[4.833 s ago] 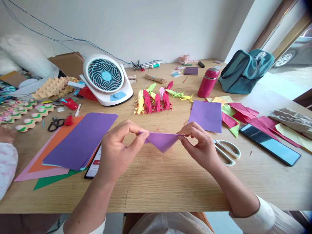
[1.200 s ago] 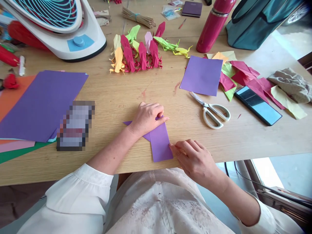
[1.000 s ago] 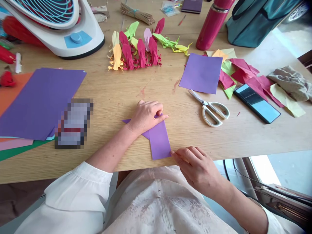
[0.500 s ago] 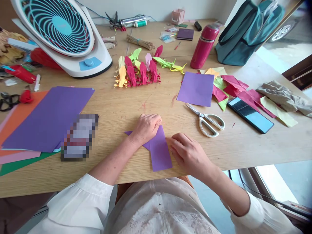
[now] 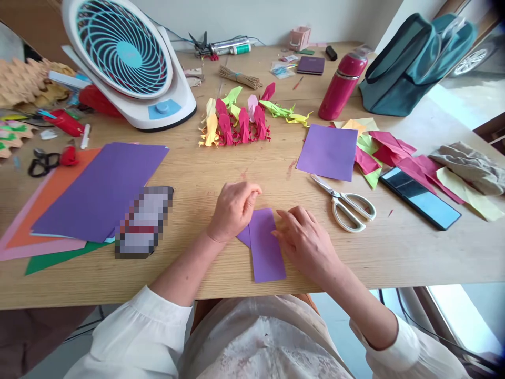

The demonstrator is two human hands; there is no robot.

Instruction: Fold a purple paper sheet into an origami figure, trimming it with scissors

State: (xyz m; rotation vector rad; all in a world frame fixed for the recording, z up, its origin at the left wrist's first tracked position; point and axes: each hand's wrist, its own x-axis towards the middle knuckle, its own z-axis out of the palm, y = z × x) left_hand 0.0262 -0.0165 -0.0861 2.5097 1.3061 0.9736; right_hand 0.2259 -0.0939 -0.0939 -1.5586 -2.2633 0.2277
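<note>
A folded purple paper (image 5: 268, 247) lies in front of me near the table's edge, a long rectangle with a pointed flap showing at its left. My left hand (image 5: 235, 209) is curled closed over the paper's upper left, and I see nothing in it; it hides part of the flap. At the paper's right edge is my right hand (image 5: 306, 239), its fingers bent and the thumb and index tips apart. The thumb tip seems to touch the paper's edge. A purple paper square (image 5: 327, 151) lies beyond, with white-handled scissors (image 5: 347, 205) below it.
Several folded paper figures (image 5: 243, 125) stand mid-table. At left are a fan (image 5: 130, 58), large coloured sheets (image 5: 102, 189) and a blurred-out phone (image 5: 144, 223). To the right sit a red bottle (image 5: 342, 87), a teal bag (image 5: 410, 73), paper scraps (image 5: 390, 145) and a phone (image 5: 420, 197).
My left hand has lifted off the folded paper's top and turned, uncovering its upper edge. The right hand stays beside the paper's right edge. The view has shifted slightly left.
</note>
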